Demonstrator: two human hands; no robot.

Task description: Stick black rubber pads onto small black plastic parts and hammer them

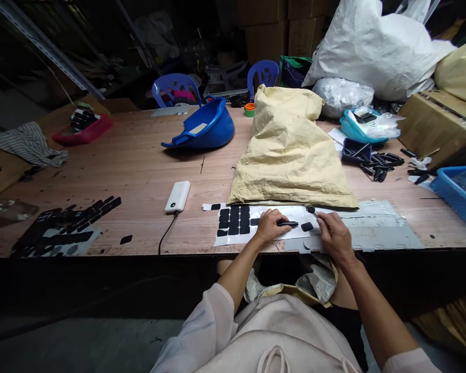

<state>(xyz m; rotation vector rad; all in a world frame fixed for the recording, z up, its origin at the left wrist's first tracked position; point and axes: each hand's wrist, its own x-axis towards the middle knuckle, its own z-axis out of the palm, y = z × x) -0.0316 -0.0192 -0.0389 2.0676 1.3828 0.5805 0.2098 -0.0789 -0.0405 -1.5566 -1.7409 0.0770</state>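
Near the table's front edge, my left hand (270, 226) is closed on a slim black piece (287, 224) that points to the right over a white sheet (262, 211). Just right of it, my right hand (334, 234) grips a small tool with a round dark head (310, 209), its head pointing up and left. Between the hands a loose black rounded pad (307, 227) lies on the sheet. Rows of black pads (234, 220) stick to the sheet's left part. A grey board (384, 228) lies beneath and to the right of my right hand.
A beige sack (291, 150) lies behind the sheet. To the left are a white power bank (178, 196) with a cable, a blue basin (213, 127) and black strips (96, 212). Black tubes (382, 163) and a blue crate (456, 191) are at the right.
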